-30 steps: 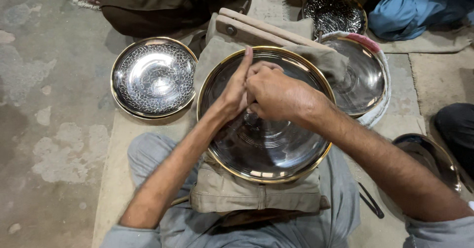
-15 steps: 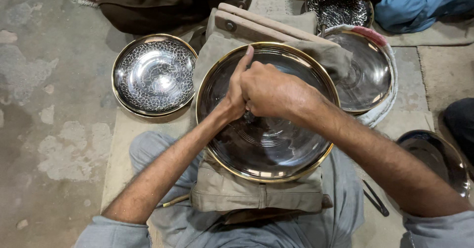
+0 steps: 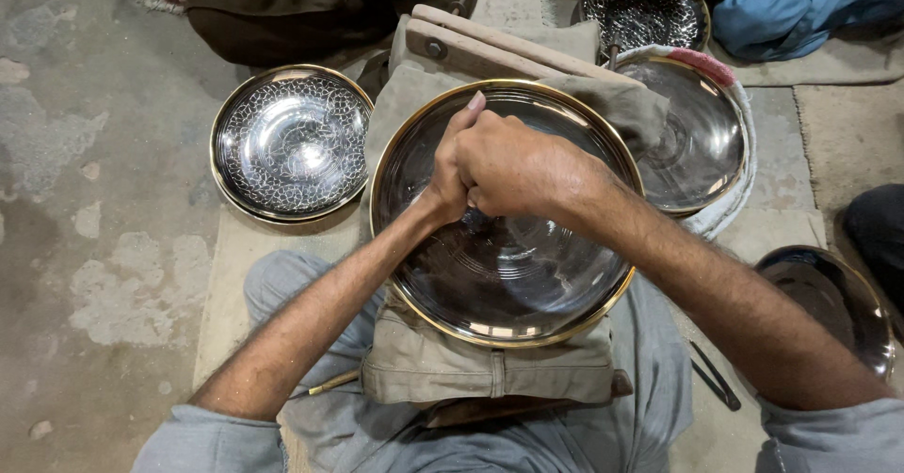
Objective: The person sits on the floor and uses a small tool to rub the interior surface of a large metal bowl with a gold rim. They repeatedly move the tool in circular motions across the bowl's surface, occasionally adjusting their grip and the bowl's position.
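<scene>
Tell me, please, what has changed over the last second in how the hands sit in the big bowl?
Little has changed: both hands, the left hand and the right hand, stay pressed together over the big bowl, having edged slightly toward its far rim. Whatever they grip is hidden. The bowl stays on its cloth pad, and the patterned bowl sits unmoved.

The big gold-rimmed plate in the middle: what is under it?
Under the gold-rimmed plate lies a folded khaki cloth on the person's lap. What the cloth covers cannot be seen.
</scene>
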